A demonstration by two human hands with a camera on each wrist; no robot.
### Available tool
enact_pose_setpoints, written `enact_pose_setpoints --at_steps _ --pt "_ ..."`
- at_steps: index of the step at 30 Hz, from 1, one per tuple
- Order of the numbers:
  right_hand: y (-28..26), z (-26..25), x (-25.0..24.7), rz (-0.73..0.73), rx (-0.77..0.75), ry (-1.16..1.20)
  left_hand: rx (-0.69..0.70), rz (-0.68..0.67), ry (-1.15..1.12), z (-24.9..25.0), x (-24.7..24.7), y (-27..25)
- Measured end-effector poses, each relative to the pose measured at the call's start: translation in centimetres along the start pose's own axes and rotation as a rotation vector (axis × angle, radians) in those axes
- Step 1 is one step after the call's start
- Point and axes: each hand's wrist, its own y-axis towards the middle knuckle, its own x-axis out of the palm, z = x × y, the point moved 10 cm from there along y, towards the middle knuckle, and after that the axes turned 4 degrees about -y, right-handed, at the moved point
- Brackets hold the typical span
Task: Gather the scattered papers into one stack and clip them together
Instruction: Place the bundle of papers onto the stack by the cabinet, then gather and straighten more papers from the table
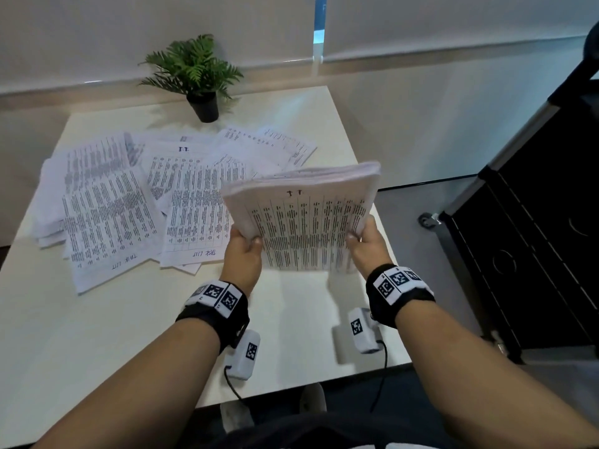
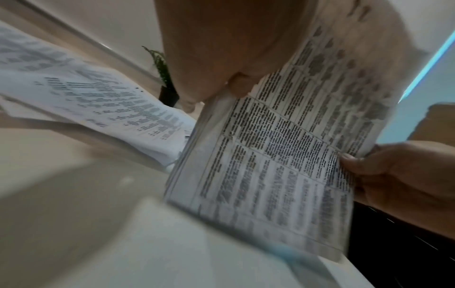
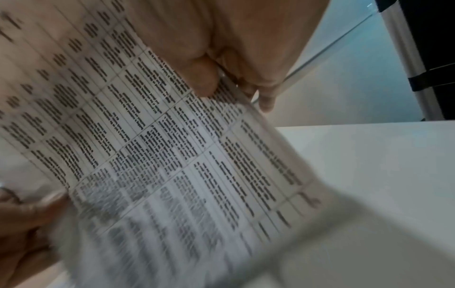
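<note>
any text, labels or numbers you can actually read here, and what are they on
None can be read with confidence.
Held stack: table rows and a short heading, blurred, seen upside down.
Scattered papers: dense rows and short blue titles at the near edges, upside down, not legible.
Wrist bands: square black-and-white marker codes, no words.
Small white units hanging below the wrists: marker codes only.

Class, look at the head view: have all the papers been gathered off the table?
No: many loose sheets lie spread on the table beside the held stack.
</note>
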Motion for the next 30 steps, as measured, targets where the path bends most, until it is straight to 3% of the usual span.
enact_pose_setpoints --at_steps 4,8,12,18,24,27,30 --pt "0.6 2.8 -1.5 0.043 0.088 -0.257 -0.066 -0.047 0.254 -2.4 0.8 0.1" --pt "-0.3 8.3 -1.8 -0.015 0.217 -0.517 -0.200 -0.286 0.555 -7.5 3.6 -1.3" --pt "-0.9 11.8 -2.2 0.003 0.290 -0.561 -0.251 -0.447 0.744 -9.3 6.0 -2.3" --pt "0.3 11.4 -2.3 -0.023 0.295 -0.446 -0.227 -0.425 0.845 -9.2 7.3 -0.6" --pt "1.5 9.9 -2.4 0.013 0.256 -0.568 -0.266 -0.336 0.755 -9.5 7.5 0.2" --pt "1.5 7.2 -2.1 0.098 0.171 -0.762 -0.287 -0.265 0.678 -9.0 6.1 0.9" --pt "2.0 3.0 0.5 0.107 0.037 -0.793 -0.296 -0.180 0.556 -7.6 3.0 2.4"
